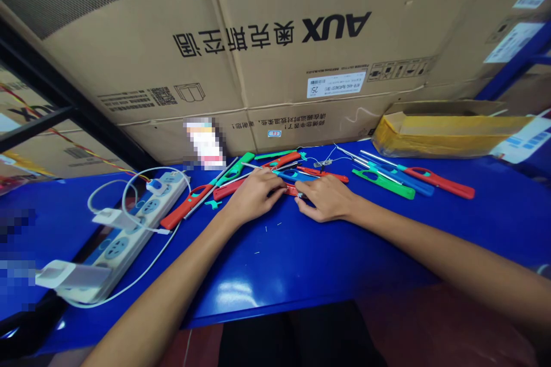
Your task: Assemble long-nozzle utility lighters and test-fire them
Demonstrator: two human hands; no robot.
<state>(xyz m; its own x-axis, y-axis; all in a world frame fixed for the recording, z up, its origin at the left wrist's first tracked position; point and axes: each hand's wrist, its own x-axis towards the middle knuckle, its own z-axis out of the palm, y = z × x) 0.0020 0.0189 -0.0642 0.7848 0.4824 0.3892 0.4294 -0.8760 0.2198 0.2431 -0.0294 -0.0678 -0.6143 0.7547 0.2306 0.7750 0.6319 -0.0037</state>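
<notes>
My left hand (258, 194) is closed, its fingers pinching one end of a red lighter casing (291, 190). At the other end, my right hand (326, 198) is closed with thumb and fingertips against the same casing. A tiny greyish part shows at the right fingertips, too small to name. Around the hands lie parts of long-nosed lighters: a blue piece (284, 175) just behind, a red casing (329, 176) beyond the right hand, and a red lighter (185, 206) to the left. A small turquoise trigger (213, 205) rests left of my left hand.
At right lie a green lighter (387, 183) and a red lighter (443, 182). A power strip (148, 206) with white cables stands at left. Behind are a large cardboard box (275, 80) and a yellow-taped box (447, 135). Small pins (257, 252) lie on the blue tabletop (301, 264).
</notes>
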